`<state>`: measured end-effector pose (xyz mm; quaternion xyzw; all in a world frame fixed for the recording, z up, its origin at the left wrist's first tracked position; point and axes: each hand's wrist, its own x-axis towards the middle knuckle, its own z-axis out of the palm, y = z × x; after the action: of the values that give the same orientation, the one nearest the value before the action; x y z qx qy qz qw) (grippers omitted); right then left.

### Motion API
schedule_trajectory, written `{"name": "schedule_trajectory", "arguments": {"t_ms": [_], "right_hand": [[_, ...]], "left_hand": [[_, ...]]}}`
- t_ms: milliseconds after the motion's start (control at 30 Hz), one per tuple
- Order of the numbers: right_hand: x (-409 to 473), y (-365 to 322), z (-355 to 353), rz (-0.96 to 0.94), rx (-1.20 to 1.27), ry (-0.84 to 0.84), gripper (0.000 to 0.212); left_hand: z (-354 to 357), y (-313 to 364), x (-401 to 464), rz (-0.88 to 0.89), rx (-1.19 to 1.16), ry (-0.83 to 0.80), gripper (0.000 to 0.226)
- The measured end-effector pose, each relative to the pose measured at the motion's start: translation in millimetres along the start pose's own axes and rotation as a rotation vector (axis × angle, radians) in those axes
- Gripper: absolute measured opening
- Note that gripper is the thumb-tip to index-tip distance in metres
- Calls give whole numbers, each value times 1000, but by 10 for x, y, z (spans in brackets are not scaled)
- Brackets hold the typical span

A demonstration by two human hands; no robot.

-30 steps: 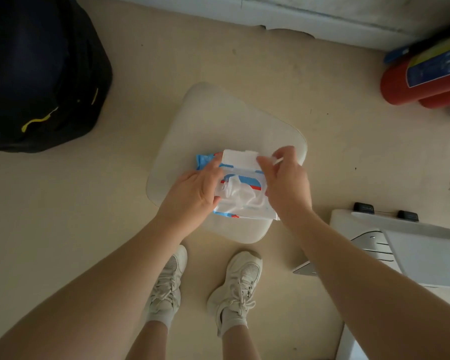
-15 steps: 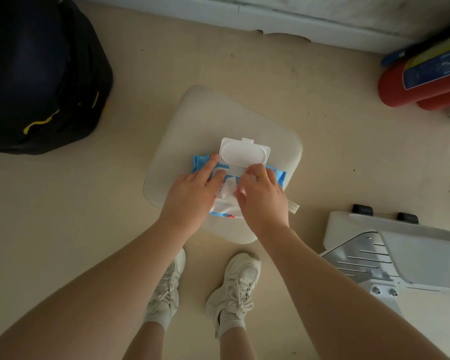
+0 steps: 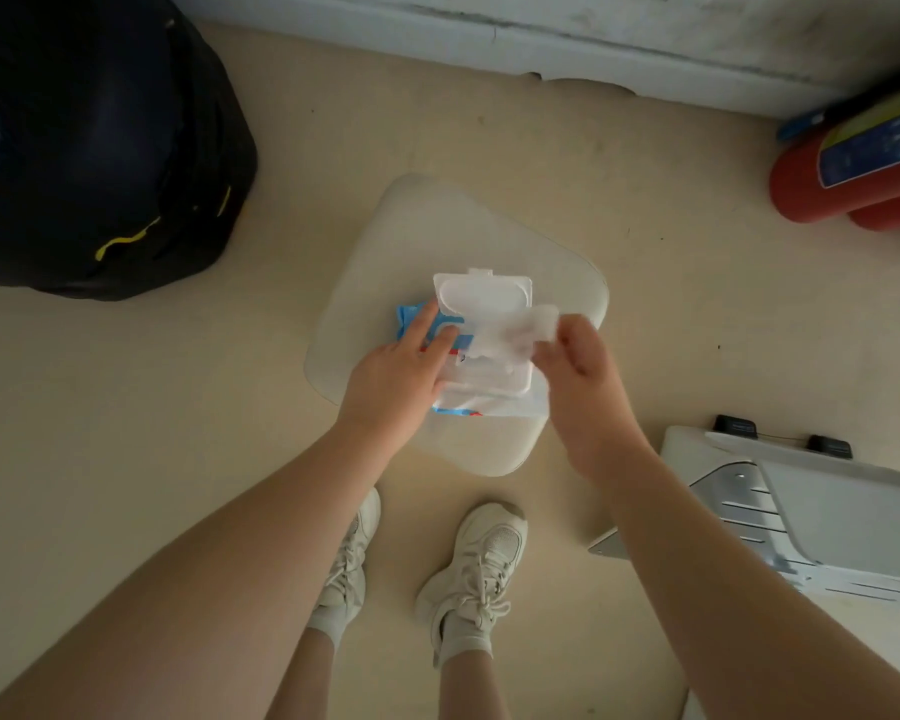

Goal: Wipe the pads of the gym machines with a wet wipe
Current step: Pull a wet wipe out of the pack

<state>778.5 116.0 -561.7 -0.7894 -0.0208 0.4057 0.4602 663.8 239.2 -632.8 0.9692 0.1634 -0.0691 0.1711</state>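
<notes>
A blue and white pack of wet wipes (image 3: 411,317) lies on a pale cream seat pad (image 3: 453,231), its white flip lid (image 3: 481,293) standing open. My left hand (image 3: 396,376) presses flat on the pack with straight fingers. My right hand (image 3: 575,371) pinches a white wet wipe (image 3: 515,332) that stretches from the pack's opening up and to the right. The right part of the pack is hidden behind that hand.
A black bag with yellow trim (image 3: 100,163) sits on the floor at the left. Red fire extinguishers (image 3: 848,174) lie at the right by the wall. A white machine base (image 3: 822,506) stands at the lower right. My white shoes (image 3: 474,574) are just below the pad.
My right hand went down to the pack's opening, took hold of a wipe, and has now drawn it up and to the right. My left hand stayed on the pack.
</notes>
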Motion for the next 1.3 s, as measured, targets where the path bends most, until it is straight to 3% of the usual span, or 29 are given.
{"name": "schedule_trajectory", "arguments": {"t_ms": [100, 200, 267, 333, 400, 467, 533, 600, 667, 767, 867, 967, 1033, 1100, 1133, 1233, 1300], "right_hand": [[-102, -188, -155, 23, 313, 120, 25], [-120, -282, -246, -4, 237, 199, 26], [-125, -261, -241, 34, 216, 158, 24], [-139, -217, -225, 115, 229, 162, 22], [-143, -161, -240, 193, 291, 206, 20], [-160, -133, -285, 246, 392, 232, 11], [-196, -152, -333, 283, 507, 219, 9], [-240, -180, -373, 299, 568, 206, 12], [-281, -209, -402, 299, 554, 195, 20], [-297, -160, -428, 325, 496, 215, 24], [-274, -79, -413, 367, 452, 230, 24], [-210, 4, -368, 379, 467, 234, 22], [-145, 45, -344, 391, 469, 234, 20], [-82, 80, -331, 403, 470, 243, 23], [-55, 93, -324, 401, 476, 244, 22], [3, 155, -298, 407, 512, 237, 17], [6, 202, -291, 408, 543, 223, 18]], "left_hand": [[19, 24, 34, -53, -25, -35, 50], [-26, 67, 62, -102, -71, -45, 52], [-72, 116, 102, -199, -280, -42, 60], [-264, 191, 226, -292, -585, 60, 75], [-453, 265, 380, -257, -783, 148, 79], [-561, 290, 444, -120, -657, 40, 65], [-500, 249, 356, 14, -264, -258, 45], [-367, 158, 169, 182, -19, -366, 38], [-281, 99, 13, 221, -13, -330, 40], [-276, 195, 73, 206, -15, -64, 40], [-259, 322, 274, 170, 129, 158, 62], [-272, 315, 479, 29, 174, 102, 70], [-274, 295, 524, 13, 172, 90, 48], [-216, 294, 464, 131, 110, 125, 18], [-166, 284, 400, 213, 96, 127, 16], [45, 180, 106, 359, 164, -6, 36], [81, 179, -4, 310, 200, -85, 44]]}}
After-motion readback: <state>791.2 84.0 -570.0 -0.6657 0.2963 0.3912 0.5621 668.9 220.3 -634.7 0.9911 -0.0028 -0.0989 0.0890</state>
